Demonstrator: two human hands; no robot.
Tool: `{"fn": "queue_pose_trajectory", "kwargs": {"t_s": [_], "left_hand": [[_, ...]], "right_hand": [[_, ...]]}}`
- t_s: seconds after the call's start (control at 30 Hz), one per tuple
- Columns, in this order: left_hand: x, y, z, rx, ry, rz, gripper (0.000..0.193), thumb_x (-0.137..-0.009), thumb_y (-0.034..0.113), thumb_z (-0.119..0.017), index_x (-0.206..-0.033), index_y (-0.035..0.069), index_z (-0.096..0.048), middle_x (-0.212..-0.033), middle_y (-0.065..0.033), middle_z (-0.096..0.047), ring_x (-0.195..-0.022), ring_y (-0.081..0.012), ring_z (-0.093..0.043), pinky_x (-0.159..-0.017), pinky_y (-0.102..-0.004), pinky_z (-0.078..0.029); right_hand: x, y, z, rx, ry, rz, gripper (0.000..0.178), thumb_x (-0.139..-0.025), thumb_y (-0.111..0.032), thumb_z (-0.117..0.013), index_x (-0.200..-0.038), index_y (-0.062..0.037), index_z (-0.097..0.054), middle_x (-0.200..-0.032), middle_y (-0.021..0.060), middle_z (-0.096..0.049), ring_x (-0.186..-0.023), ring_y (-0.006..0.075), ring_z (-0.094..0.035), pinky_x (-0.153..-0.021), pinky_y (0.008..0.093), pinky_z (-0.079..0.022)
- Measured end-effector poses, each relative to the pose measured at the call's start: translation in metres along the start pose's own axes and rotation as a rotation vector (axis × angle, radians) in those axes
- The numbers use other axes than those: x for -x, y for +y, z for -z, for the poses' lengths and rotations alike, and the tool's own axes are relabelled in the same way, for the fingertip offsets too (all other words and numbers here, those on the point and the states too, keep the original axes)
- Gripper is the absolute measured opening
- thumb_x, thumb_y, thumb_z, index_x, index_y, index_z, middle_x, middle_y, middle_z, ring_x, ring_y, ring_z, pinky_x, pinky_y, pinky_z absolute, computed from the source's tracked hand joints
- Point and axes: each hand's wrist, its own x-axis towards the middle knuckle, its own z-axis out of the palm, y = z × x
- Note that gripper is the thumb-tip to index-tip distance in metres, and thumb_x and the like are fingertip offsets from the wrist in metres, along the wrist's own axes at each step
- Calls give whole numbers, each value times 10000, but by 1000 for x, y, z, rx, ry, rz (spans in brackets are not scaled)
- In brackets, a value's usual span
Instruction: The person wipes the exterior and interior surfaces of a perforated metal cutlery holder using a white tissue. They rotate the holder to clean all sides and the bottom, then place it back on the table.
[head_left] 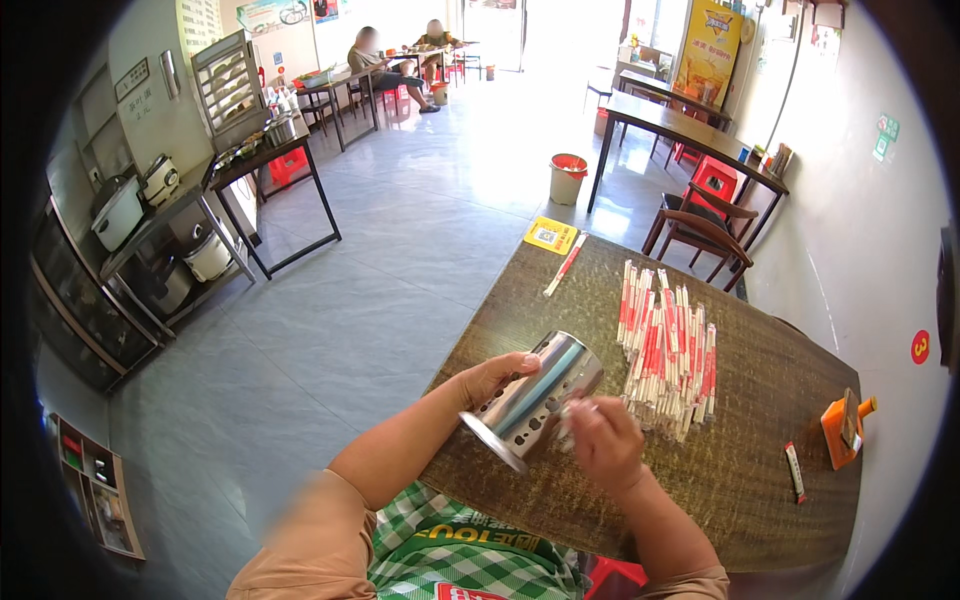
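Two hands are working mid-frame: the left hand [497, 375] is gripping a tilted perforated steel chopstick holder [535, 397], while the right hand [603, 440] is pinching something white at its side, probably wiping; wrapped chopsticks [668, 347] are lying just right.

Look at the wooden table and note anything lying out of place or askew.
One wrapped chopstick pair lies alone and slanted near the far edge by the yellow card, apart from the main row of wrapped chopsticks. The metal holder is tipped on its side in the left hand, not standing.
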Motion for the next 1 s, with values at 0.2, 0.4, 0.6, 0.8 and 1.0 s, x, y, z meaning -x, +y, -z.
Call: {"fn": "queue_pose_trajectory", "kwargs": {"t_s": [0.2, 0.4, 0.6, 0.8, 1.0], "left_hand": [[-7, -10, 1, -100, 107, -198, 741, -891, 616, -836, -1284, 0, -714, -1063, -160, -792, -882, -227, -790, -809, -394, -673], [-11, -3, 4, -185, -3, -147, 675, -908, 577, -833, -1212, -17, -732, -1007, -151, -793, -806, -213, -783, -750, -376, -673], [-14, -6, 0, -104, -50, -133, 625, -946, 487, -773, -1283, -31, -687, -1102, -183, -793, -900, -235, -793, -813, -376, -661], [-26, -14, 22, 84, -3, -142, 570, -1006, 397, -669, -1449, 44, -606, -1289, -175, -730, -1073, -248, -749, -901, -423, -649], [-6, 4, -20, -181, -59, -131, 958, -883, 481, -867, -1591, 43, -394, -1293, -209, -666, -1037, -254, -741, -870, -406, -660]], "right_hand": [[-2, -6, -4, 0, 17, 59, 201, -956, -86, -802, -1137, -22, -743, -988, 125, -692, -804, 254, -732, -641, 365, -616], [-5, -19, -1, -57, -54, 190, 189, -969, -69, -781, -1145, -19, -735, -1042, 121, -681, -808, 234, -729, -672, 356, -628], [-7, 18, 5, 104, 130, -70, 203, -968, -78, -790, -1165, -45, -756, -982, 109, -683, -782, 234, -722, -593, 351, -608], [-7, -20, -3, -73, -21, 183, 235, -922, -71, -818, -1148, -32, -767, -1003, 124, -683, -796, 238, -733, -641, 359, -631], [-6, 18, 0, -33, 67, -113, 197, -958, -60, -788, -1151, -36, -759, -1034, 157, -687, -830, 306, -724, -673, 395, -599]]}}
